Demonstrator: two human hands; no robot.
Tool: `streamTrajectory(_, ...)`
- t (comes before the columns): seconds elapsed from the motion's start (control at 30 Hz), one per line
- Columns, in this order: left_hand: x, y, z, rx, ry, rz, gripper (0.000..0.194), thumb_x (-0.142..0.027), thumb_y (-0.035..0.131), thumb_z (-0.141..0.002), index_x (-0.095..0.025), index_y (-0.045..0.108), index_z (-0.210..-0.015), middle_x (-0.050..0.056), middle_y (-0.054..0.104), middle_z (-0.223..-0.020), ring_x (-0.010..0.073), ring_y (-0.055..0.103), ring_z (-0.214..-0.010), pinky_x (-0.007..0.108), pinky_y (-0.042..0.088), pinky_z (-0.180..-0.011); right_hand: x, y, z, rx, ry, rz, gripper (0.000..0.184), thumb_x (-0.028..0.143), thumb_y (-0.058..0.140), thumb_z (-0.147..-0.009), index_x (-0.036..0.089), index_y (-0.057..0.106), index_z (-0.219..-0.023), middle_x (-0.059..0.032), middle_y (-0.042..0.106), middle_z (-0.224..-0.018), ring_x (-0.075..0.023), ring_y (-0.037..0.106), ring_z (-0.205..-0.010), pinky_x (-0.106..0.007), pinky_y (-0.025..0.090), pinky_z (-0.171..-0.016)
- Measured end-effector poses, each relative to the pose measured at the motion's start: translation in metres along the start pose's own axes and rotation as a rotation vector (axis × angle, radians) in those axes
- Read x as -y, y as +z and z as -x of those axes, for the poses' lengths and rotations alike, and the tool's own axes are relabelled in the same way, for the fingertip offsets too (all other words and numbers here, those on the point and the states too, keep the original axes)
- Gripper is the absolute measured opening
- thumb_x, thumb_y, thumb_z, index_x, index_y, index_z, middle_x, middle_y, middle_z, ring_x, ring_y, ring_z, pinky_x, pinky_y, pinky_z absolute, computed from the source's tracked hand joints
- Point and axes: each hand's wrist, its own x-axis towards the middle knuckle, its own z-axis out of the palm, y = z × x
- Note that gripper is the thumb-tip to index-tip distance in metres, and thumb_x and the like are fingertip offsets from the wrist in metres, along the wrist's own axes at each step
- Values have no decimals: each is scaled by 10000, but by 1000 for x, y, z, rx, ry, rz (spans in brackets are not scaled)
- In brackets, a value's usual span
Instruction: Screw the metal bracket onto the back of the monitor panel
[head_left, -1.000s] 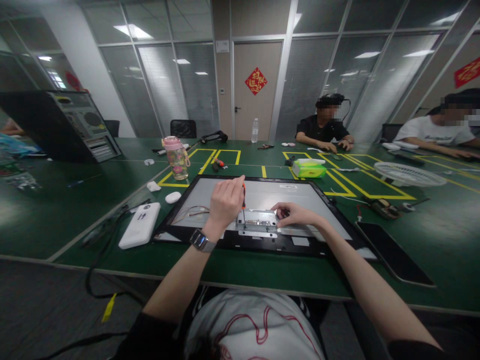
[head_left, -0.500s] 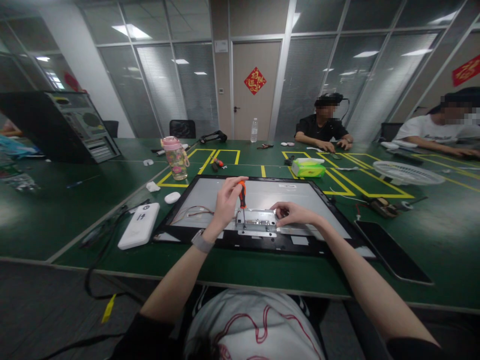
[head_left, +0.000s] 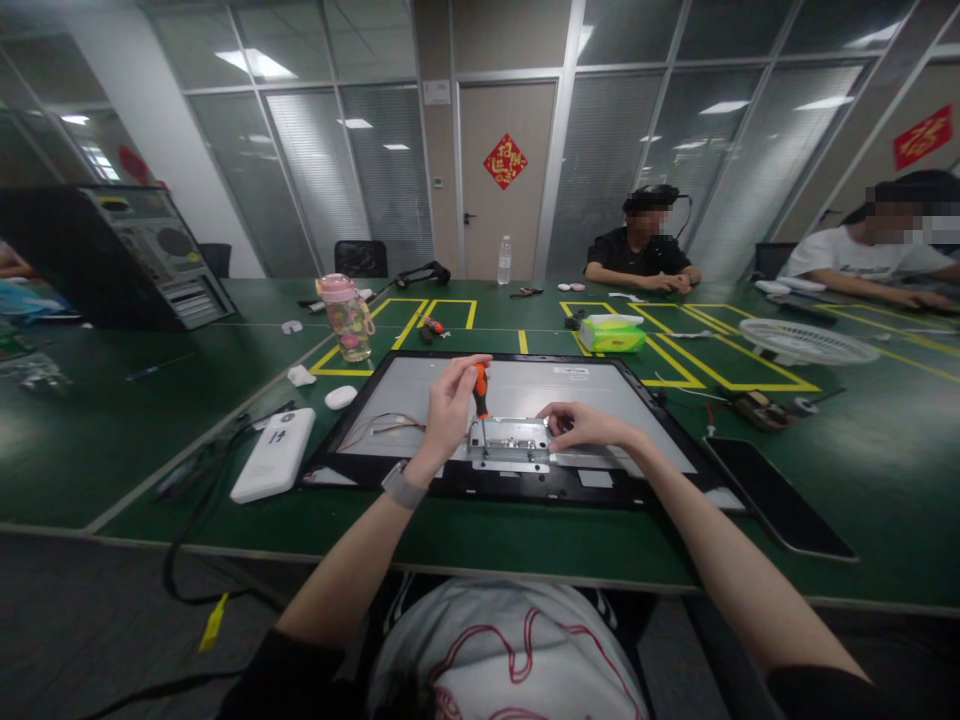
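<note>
My left hand (head_left: 451, 405) is closed round the handle of an orange and black screwdriver (head_left: 481, 388), which stands upright. Its shaft points down at the left part of a silver metal bracket (head_left: 517, 455); whether the tip sits in a screw is too small to tell. With fingers curled, my right hand (head_left: 581, 427) grips the right end of the bracket. Beneath both hands a large flat display panel (head_left: 600, 390) with a black frame lies on the table. Thin wires (head_left: 382, 422) run across the panel to the left of the bracket.
Left of the panel lie a white power bank (head_left: 274, 455) and a small white case (head_left: 341, 397). A phone (head_left: 776, 497) is at the right. Beyond stand a pink-lidded bottle (head_left: 345, 315), a green tissue pack (head_left: 611, 333) and a computer case (head_left: 112, 255). Two people sit across the green table (head_left: 480, 545).
My hands, the screwdriver and the bracket keep nearly the same places. The view has shifted slightly. The person in black across the table has drawn their hands together.
</note>
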Motion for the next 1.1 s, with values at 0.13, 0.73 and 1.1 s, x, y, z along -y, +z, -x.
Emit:
streamTrajectory(0.13, 2, 0, 0, -11, -23, 0, 207, -334, 573, -870, -178, 681, -954, 22, 613, -798, 124, 587, -729, 243, 470, -688, -1, 0, 0, -5, -7, 2, 653, 505, 801, -591, 134, 615, -1095, 23, 546, -728, -145, 509, -690, -281, 382, -654)
streamTrajectory(0.73, 4, -1, -1, -115, 33, -99, 208, -341, 558, -873, -171, 678, -865, 38, 596, -844, 117, 565, -735, 224, 462, -655, 0, 0, 0, 0, -9, -1, 670, 515, 795, -590, 138, 605, -1110, 30, 537, -710, -143, 507, -689, -280, 382, -662)
streamTrajectory(1.1, 10, 0, -2, -102, -33, -20, 243, -362, 543, -886, -167, 656, -978, 57, 640, -917, 137, 617, -828, 251, 502, -751, 1, 0, 0, -2, -4, -5, 654, 488, 800, -598, 142, 586, -1110, 26, 535, -723, -144, 507, -689, -285, 396, -672)
